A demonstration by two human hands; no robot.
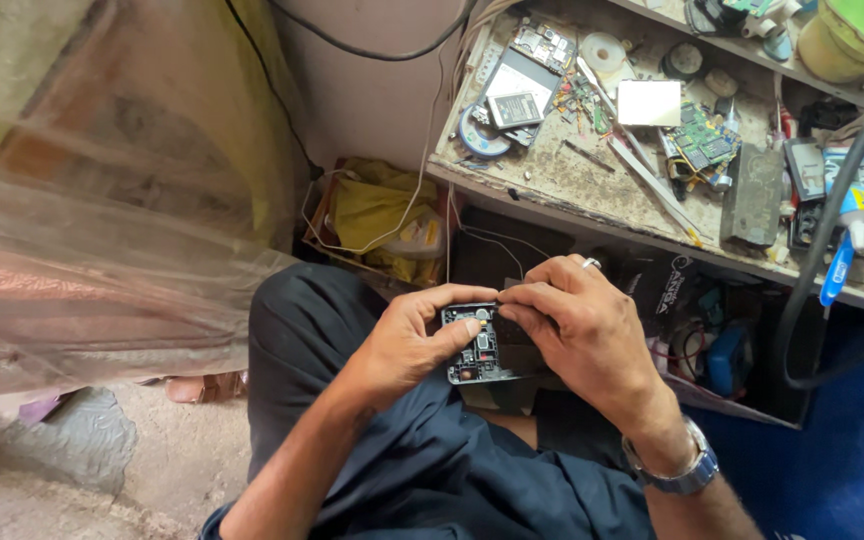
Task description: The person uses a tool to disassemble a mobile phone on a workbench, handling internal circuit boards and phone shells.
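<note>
Opened phone, back cover off, circuit side up, held over the person's lap just below the desk edge. Left hand grips its left end, fingers curled under, thumb pressed flat on the board. Right hand covers the right half, fingers bunched together and pressing down on the dark part there; can't tell if they pinch anything under them. Ring on a right finger, metal watch on the right wrist. Dark trousers under the phone.

Desk is dirty and crowded: another stripped phone with a battery on it, tape roll, green circuit board, white card, grey block, glue tube with a blue tip. Thick black cable drops from upper right across the desk edge. Yellow bag with white wires sits under the desk on the left. Blue cloth lower right. Clear plastic sheet fills the left side, bare floor below it.
</note>
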